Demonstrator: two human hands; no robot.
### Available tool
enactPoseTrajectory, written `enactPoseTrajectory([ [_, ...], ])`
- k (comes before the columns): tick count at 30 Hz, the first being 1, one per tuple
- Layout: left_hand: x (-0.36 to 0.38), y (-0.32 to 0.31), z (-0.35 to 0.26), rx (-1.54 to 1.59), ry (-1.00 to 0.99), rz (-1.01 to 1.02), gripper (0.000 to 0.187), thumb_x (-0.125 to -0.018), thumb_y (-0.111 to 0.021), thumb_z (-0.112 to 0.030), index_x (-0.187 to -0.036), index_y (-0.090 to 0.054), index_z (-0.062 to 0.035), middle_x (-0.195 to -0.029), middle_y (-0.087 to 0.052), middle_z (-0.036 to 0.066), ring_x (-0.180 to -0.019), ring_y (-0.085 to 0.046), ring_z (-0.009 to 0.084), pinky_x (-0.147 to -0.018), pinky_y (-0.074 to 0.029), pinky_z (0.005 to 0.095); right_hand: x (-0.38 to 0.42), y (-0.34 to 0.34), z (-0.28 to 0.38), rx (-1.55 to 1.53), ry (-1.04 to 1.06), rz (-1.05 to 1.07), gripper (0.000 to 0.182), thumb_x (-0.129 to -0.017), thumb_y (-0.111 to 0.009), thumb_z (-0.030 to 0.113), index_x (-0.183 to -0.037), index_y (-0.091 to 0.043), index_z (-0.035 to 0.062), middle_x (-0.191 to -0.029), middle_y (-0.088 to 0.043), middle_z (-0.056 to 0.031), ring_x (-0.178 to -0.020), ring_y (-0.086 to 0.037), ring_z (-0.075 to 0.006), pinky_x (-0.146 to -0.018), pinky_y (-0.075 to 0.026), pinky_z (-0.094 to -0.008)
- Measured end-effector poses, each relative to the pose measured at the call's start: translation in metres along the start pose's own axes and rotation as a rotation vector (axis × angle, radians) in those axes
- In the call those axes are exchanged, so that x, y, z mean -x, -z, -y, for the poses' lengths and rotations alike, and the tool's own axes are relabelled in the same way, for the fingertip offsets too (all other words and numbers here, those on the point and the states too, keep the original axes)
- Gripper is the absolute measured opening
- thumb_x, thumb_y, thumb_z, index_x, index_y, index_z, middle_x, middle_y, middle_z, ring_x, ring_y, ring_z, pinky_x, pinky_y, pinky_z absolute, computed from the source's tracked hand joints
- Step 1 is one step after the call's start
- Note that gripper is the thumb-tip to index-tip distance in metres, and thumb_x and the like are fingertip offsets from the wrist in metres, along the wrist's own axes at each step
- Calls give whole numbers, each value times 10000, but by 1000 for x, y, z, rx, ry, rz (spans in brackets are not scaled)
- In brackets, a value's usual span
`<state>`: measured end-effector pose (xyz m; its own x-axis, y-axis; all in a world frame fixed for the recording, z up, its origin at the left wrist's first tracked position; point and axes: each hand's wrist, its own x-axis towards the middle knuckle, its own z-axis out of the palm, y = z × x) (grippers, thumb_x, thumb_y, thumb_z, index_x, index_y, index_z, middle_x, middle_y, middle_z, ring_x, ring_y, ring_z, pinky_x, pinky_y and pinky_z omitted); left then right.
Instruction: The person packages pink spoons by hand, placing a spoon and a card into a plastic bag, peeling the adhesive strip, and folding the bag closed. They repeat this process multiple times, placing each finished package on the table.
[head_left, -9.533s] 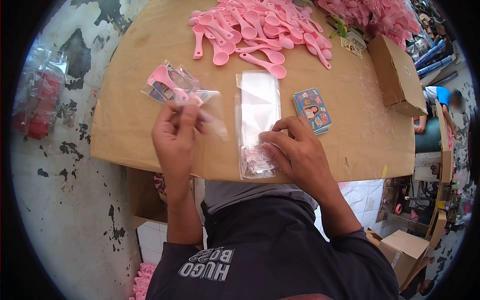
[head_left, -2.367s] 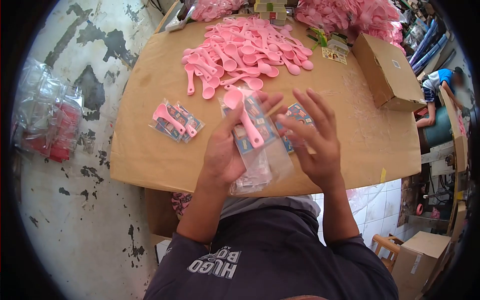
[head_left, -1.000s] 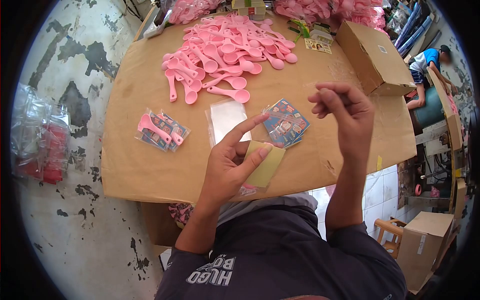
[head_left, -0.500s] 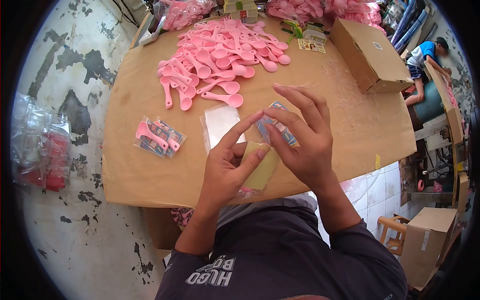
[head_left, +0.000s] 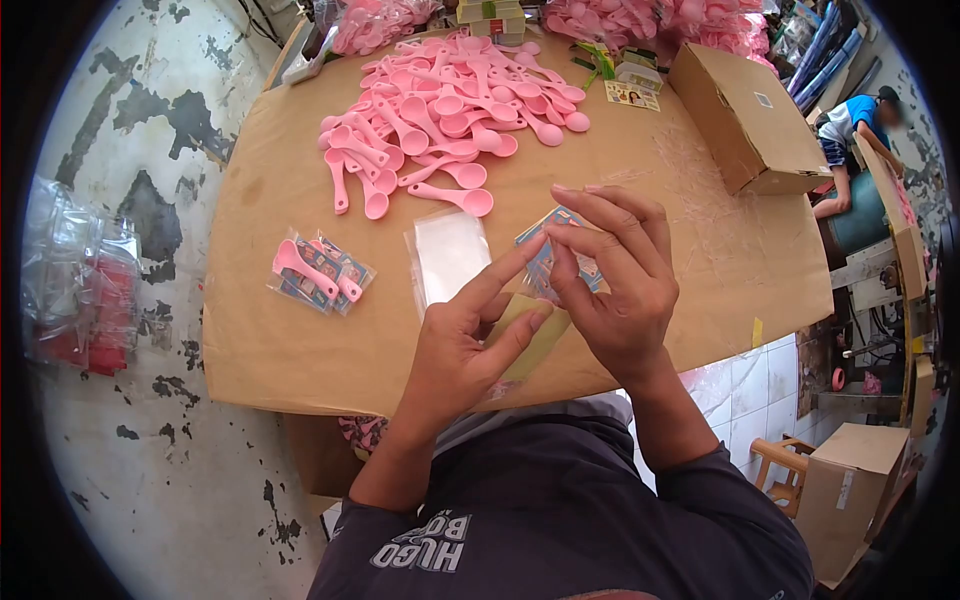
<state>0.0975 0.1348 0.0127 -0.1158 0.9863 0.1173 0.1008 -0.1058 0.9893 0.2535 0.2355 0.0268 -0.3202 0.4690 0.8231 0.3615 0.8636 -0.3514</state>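
My left hand [head_left: 455, 345] is closed on a clear plastic packet with a yellowish card [head_left: 538, 350] inside, gripped between thumb and fingers near the table's front edge. Above it, my right hand [head_left: 625, 290] has thumb and index finger pinched together, close to the left index fingertip. Whatever those fingertips hold is too small to make out. Just beyond my hands lie a stack of clear plastic bags [head_left: 450, 255] and some blue printed cards [head_left: 537, 268], partly covered by the right hand. To the left, bagged pink spoons [head_left: 308, 270] with blue cards rest on the table.
A large pile of pink measuring spoons [head_left: 450, 105] covers the table's [head_left: 290, 350] far middle. An open cardboard box [head_left: 740, 120] stands at the far right, near scattered thin clear strips [head_left: 705, 190]. Another person [head_left: 850, 130] works at the right background.
My right hand has shifted slightly down and right, its fingers still pinched. The packet in my left hand is tilted more, showing less of its yellowish face. The view has moved slightly.
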Motion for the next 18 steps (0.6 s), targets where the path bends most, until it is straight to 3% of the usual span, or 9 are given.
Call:
enactPoseTrajectory([
  [2, 0, 1, 3, -53, -24, 45, 632, -953, -697, -77, -1545, -478, -97, -599, -517, -68, -579, -292, 20, -548, -249, 224, -1, 1, -1, -52, -45, 21, 207, -773, -749, -27, -966, -723, 43, -1188, -719, -104, -1119, -643, -333, -955, -489, -406],
  [3, 0, 1, 2, -52, -23, 43, 632, -953, -697, -77, -1545, -478, -97, -599, -517, -68, -579, -292, 20, -548, -249, 224, -1, 1, -3, -53, -45, 22, 207, -773, -749, -27, -966, -723, 43, -1188, -719, -104, -1119, -643, -333, -955, -489, -406],
  [5, 0, -1, -2, 54, 23, 93, 647, -974, -679, -73, -1569, -425, -81, -783, -742, 27, -633, -452, 0, -592, -354, 188, 0, 2, -10, -208, -153, -69, 198, -833, -711, -29, -1023, -689, 21, -1163, -719, -145, -1083, -672, -319, -995, -491, -395],
  [6, 1, -1, -3, 55, 23, 91, 647, -974, -679, -73, -1569, -425, -81, -783, -742, 27, -633, -452, 0, -592, -354, 188, -2, 4, -15, -208, -152, -67, 198, -833, -711, -29, -1023, -689, 21, -1163, -719, -145, -1083, -672, -319, -995, -491, -395],
  [8, 1, 1, -4, 200, 129, 122, 654, -996, -655, -30, -1576, -353, -13, -1077, -763, 204, -939, -704, 115, -836, -528, 236, -6, 10, -26, -660, -521, -328, 196, -899, -670, -10, -1094, -645, -7, -1144, -716, -175, -1062, -685, -289, -1019, -490, -383],
  [9, 1, 2, -6, 201, 129, 122, 654, -996, -655, -30, -1576, -353, -13, -1077, -763, 204, -939, -704, 115, -836, -528, 236, -7, 15, -32, -659, -521, -328, 196, -899, -670, -10, -1094, -645, -7, -1144, -716, -175, -1062, -685, -289, -1019, -490, -383],
  [12, -2, 2, -9, 316, 133, 46, 633, -999, -656, -45, -1563, -370, -11, -1078, -763, 196, -959, -711, 131, -859, -541, 255, -8, 24, -39, -740, -507, -352, 165, -970, -594, 24, -1125, -600, -31, -1168, -694, -215, -1144, -661, -296, -1042, -485, -407],
  [17, -3, 2, -5, 208, 107, 27, 613, -996, -664, -52, -1546, -398, -6, -1070, -764, 179, -962, -712, 131, -871, -545, 265, -13, 27, -6, -125, 2, 149, 259, -823, -697, -28, -1073, -693, 42, -1253, -658, -155, -1175, -600, -330, -995, -490, -439],
  [18, -3, 1, -6, 206, 108, 27, 613, -996, -664, -52, -1546, -398, -6, -1070, -764, 179, -962, -712, 131, -871, -545, 265, -12, 27, -5, -126, 1, 148, 259, -823, -697, -28, -1073, -693, 42, -1253, -658, -155, -1175, -600, -330, -995, -490, -439],
])
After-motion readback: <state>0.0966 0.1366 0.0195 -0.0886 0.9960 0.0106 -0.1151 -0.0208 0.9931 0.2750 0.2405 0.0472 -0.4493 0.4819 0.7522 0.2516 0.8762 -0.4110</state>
